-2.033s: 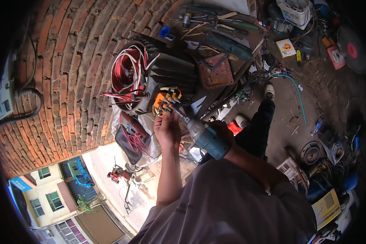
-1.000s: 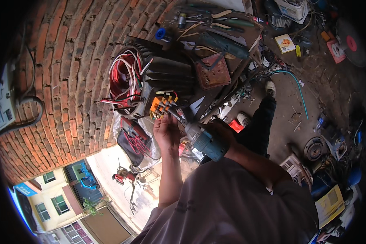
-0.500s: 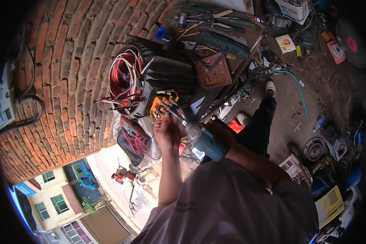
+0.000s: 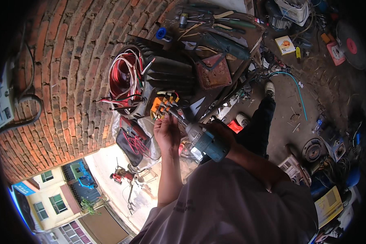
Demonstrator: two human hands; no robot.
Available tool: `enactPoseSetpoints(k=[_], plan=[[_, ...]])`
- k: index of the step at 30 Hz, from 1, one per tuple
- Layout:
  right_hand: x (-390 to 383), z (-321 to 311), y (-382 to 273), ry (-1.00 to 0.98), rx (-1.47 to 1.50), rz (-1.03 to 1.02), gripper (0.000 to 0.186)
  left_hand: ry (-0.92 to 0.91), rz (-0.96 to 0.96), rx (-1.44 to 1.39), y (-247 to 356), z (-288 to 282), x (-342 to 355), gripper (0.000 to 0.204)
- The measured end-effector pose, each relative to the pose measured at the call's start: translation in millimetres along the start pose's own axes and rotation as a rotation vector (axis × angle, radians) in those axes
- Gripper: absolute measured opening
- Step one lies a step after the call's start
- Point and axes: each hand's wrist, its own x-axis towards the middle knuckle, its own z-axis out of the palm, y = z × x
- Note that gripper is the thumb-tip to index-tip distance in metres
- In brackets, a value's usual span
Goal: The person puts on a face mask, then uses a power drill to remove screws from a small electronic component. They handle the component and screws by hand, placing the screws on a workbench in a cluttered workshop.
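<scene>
My right hand (image 4: 223, 134) is wrapped around the handle of a teal cordless impact driver (image 4: 209, 144). The driver's long socket bit reaches up and left to an orange terminal block (image 4: 157, 104) with metal studs. Just below that block, my left hand (image 4: 166, 133) has its fingers pinched together near the socket's tip; whatever lies between them is hidden. The terminal block sits on the side of a dark finned electric motor (image 4: 171, 71). Coiled red and white wires (image 4: 124, 75) fill the motor's open end.
A rusty square cover plate (image 4: 214, 72) lies right of the motor. Pliers, a hammer and a teal power tool (image 4: 227, 45) are spread beyond it. A clamp meter with red leads (image 4: 137, 142) rests left of my left hand. A brick wall (image 4: 69, 77) rises on the left.
The view has shifted very slightly. Both hands, the impact driver and the terminal block keep nearly the same positions.
</scene>
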Motion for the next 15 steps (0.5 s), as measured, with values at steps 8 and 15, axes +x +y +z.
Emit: enactPoseSetpoints(k=[8,15], plan=[[-1,-3,-27,-0.059,-0.182,-0.078,0.035,0.018,-0.013,0.009,1,-7,1,0.004],[-1,-6,0,-0.048,0.154,0.086,0.037,-0.005,0.017,0.072,1,-8,1,0.004]])
